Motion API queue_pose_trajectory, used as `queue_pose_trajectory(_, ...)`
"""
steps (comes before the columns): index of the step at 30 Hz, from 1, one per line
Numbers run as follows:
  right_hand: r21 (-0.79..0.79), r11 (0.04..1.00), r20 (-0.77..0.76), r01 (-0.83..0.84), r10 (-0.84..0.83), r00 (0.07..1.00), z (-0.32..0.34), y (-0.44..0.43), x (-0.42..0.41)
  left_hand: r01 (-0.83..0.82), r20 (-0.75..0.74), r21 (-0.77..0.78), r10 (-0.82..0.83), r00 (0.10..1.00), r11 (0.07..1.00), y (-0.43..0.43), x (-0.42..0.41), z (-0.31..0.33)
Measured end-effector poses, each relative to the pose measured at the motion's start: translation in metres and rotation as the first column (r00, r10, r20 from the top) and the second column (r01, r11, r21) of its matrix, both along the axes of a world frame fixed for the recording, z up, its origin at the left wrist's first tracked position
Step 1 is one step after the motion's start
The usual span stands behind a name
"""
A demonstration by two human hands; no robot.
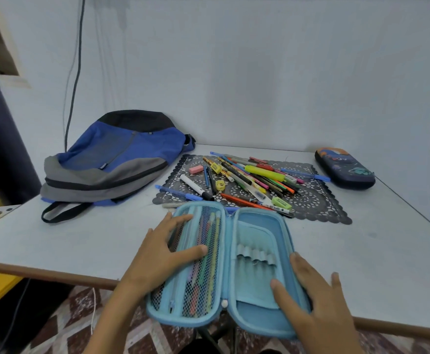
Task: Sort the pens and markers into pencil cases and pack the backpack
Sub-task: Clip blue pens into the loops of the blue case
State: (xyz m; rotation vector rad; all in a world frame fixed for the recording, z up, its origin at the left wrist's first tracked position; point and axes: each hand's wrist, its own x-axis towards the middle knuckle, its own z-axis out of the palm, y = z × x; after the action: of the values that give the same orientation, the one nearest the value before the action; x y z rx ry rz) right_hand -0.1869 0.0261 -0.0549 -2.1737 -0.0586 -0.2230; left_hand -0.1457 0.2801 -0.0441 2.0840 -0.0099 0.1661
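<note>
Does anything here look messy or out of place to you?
Yes. The open light-blue pencil case juts past the table's near edge, with the left hand and right hand resting on its halves. The pens and markers lie in a jumbled heap on the black lace mat, a few poking off its left edge.

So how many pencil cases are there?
2. A light blue case lies open at the table's near edge, under the left hand and right hand; a dark case sits shut at the far right. The backpack may hide more.
</note>
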Motion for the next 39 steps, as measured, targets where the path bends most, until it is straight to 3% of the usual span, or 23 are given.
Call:
queue_pose_trajectory(6, 0.003, 0.999, 0.019, 0.032, -0.032, 0.999, -0.003, 0.009, 0.0, 0.016, -0.026, 0.178, -0.011, 1.0, 0.984, 0.019, 0.004, 0.007)
queue_pose_trajectory(12, 0.083, 0.997, 0.061, -0.007, 0.002, 0.998, 0.001, 0.007, -0.002, -0.092, 0.185, 0.225, 0.05, 0.981, 0.97, 0.029, 0.056, 0.027)
queue_pose_trajectory(16, 0.075, 0.997, 0.065, -0.016, 0.011, 0.998, 0.001, 0.005, -0.003, -0.12, 0.16, 0.516, 0.042, 0.986, 0.848, 0.026, 0.113, 0.034)
queue_pose_trajectory(19, 0.022, 0.999, 0.077, -0.03, 0.028, 0.997, -0.001, 0.005, -0.002, -0.03, 0.075, 0.689, -0.03, 0.997, 0.724, 0.021, 0.145, 0.036)
queue_pose_trajectory(21, 0.018, 1.0, 0.109, -0.015, 0.013, 0.994, -0.005, 0.005, -0.001, 0.042, 0.018, 0.703, -0.077, 0.997, 0.71, 0.02, 0.16, 0.035)
queue_pose_trajectory(32, -0.022, 1.0, 0.167, 0.009, -0.005, 0.986, -0.015, 0.001, 0.001, 0.203, -0.014, 0.499, -0.227, 0.974, 0.842, 0.034, 0.162, 0.031)
queue_pose_trajectory(36, -0.026, 1.0, 0.164, 0.007, -0.002, 0.986, -0.017, 0.001, 0.001, 0.186, 0.061, 0.655, -0.297, 0.953, 0.732, 0.038, 0.153, 0.03)
queue_pose_trajectory(39, -0.029, 0.999, 0.164, 0.013, -0.008, 0.986, -0.017, 0.001, 0.0, 0.044, 0.187, 0.715, -0.251, 0.95, 0.698, 0.035, 0.146, 0.037)
